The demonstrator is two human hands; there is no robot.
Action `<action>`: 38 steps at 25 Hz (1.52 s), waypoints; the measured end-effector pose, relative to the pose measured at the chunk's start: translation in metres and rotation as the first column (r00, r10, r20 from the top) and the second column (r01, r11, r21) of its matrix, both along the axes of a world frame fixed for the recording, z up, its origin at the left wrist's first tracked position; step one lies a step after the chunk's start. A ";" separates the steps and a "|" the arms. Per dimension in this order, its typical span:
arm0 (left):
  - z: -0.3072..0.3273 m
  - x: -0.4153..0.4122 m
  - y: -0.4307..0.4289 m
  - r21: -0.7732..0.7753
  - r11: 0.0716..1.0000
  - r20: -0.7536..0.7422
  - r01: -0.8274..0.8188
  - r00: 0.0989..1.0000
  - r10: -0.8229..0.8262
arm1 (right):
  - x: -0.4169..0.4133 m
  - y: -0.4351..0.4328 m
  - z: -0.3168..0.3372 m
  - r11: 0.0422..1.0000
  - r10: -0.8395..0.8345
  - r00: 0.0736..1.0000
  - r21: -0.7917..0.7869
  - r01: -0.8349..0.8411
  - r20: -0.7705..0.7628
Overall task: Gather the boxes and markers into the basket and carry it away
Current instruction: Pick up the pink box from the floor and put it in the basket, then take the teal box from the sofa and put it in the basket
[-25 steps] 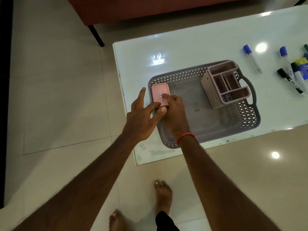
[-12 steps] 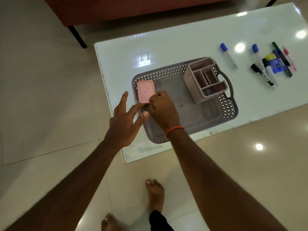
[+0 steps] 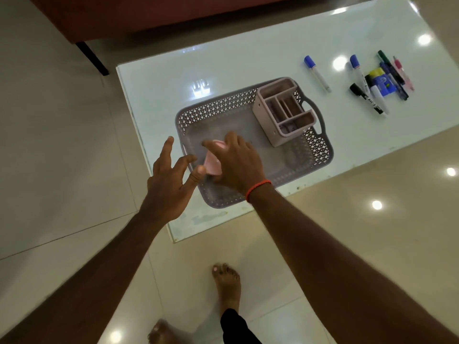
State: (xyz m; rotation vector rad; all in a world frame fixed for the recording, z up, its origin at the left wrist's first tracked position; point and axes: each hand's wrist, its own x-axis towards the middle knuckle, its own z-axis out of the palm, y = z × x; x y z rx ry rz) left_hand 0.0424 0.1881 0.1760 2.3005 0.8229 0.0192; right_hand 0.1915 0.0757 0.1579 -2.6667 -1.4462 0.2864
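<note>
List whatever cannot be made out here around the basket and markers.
Head view only:
- pink box: largely covered by the right hand and blurred; lid unseen.
- marker cluster: overlapping, labels too small; count unclear.
- pink organizer: item in its near compartment too small to identify.
- basket: near-left rim hidden behind the left hand.

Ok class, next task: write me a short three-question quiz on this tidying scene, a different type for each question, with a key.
1. True or false: the pink organiser stands inside the grey basket.
2. Where do the markers lie? A in the basket; B on the table, right of the basket; C on the floor.
3. Fill the gap: the small pink box is gripped by the ___ hand.
Key: 1 true; 2 B; 3 right hand.
</note>
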 end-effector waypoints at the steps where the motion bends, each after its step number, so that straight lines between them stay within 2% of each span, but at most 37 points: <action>1: 0.000 0.001 -0.001 0.003 1.000 0.000 0.002 1.000 -0.002 | -0.006 -0.019 -0.001 0.999 -0.044 0.998 -0.016 0.045 0.047; 6: -0.006 0.000 -0.007 0.036 0.999 0.000 0.024 1.000 -0.024 | 0.000 -0.079 0.009 0.928 -0.343 0.909 -0.064 0.367 0.236; 11: -0.008 -0.001 -0.010 0.057 0.997 0.002 0.046 0.999 -0.046 | 0.039 -0.101 0.009 0.864 -0.480 0.849 -0.050 0.502 0.222; 15: -0.006 -0.004 -0.008 0.059 0.997 0.000 0.059 0.998 -0.059 | 0.055 -0.101 0.014 0.877 -0.460 0.862 -0.043 0.479 0.212; 20: 0.010 -0.016 -0.005 0.079 0.991 -0.022 0.108 0.994 -0.107 | 0.016 -0.089 0.040 0.907 -0.409 0.892 -0.022 0.421 0.194; 27: 0.060 -0.056 0.019 0.184 0.955 -0.076 0.234 0.972 -0.223 | -0.063 -0.050 0.082 0.924 -0.365 0.931 0.114 0.364 -0.015; 32: 0.116 -0.111 0.037 0.246 0.923 -0.139 0.296 0.953 -0.269 | -0.129 -0.024 0.139 0.924 -0.324 0.942 0.185 0.335 -0.084; 38: 0.232 -0.188 0.050 0.289 0.919 -0.177 0.267 0.959 -0.223 | -0.192 0.002 0.245 0.930 -0.297 0.943 0.178 0.321 -0.148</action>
